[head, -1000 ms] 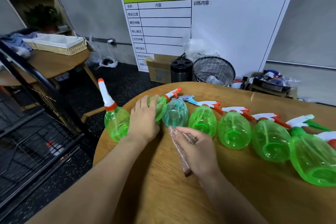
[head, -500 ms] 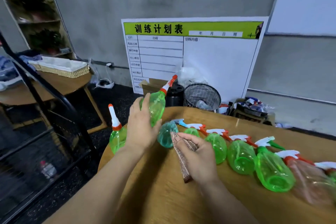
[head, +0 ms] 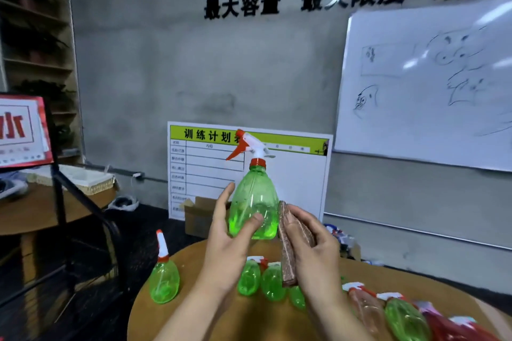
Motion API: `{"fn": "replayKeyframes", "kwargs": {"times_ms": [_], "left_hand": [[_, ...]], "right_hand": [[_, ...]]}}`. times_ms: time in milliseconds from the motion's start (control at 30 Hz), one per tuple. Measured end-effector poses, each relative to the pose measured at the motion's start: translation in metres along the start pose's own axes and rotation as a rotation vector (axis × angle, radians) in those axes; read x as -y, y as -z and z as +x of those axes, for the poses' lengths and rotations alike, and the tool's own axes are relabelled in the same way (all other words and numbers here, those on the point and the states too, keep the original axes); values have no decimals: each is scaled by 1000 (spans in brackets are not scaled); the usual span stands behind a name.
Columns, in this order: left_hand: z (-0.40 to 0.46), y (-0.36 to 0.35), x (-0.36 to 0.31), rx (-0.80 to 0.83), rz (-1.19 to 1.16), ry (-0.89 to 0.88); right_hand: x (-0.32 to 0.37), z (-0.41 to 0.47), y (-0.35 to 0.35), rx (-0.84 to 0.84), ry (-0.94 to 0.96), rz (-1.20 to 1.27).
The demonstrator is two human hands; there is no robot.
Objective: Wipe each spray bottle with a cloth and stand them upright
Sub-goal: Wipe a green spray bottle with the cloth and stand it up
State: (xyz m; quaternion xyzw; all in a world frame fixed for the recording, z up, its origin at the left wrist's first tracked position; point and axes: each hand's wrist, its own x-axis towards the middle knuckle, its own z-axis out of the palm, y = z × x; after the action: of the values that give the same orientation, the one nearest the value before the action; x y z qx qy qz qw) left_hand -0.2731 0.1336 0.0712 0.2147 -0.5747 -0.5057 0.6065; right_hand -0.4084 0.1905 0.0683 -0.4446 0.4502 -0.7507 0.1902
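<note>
Bottle [head: 253, 202] upright in left hand [head: 225, 246] grip | cloth [head: 288, 246] seemingly touching, right hand [head: 313, 252]

Grey concrete wall [head: 166, 63] with black lettering [head: 304, 0], whiteboard [head: 429, 86] at right, schedule board [head: 291, 183] leaning below, dark floor [head: 144, 230], shelving [head: 36, 44] at left.

Cloth [head: 289, 241] right of raised bottle [head: 255, 202]
</note>
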Motion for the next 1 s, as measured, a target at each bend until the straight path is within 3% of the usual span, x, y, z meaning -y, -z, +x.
{"fn": "replayKeyframes", "kwargs": {"times_ms": [200, 367, 700, 1000], "left_hand": [[-53, -38, -57, 94, -178, 8], [-88, -55, -83, 142, -178, -11], [-142, -66, -87, 215, -286, 39], [-212, -53, -67, 232, -191, 1]], "right_hand": [[74, -36, 32, -39, 61, 25], [108, -67, 55, -16, 111, 8], [120, -111, 88, -38, 132, -28], [123, -142, 102, 13, 267, -163]]}}
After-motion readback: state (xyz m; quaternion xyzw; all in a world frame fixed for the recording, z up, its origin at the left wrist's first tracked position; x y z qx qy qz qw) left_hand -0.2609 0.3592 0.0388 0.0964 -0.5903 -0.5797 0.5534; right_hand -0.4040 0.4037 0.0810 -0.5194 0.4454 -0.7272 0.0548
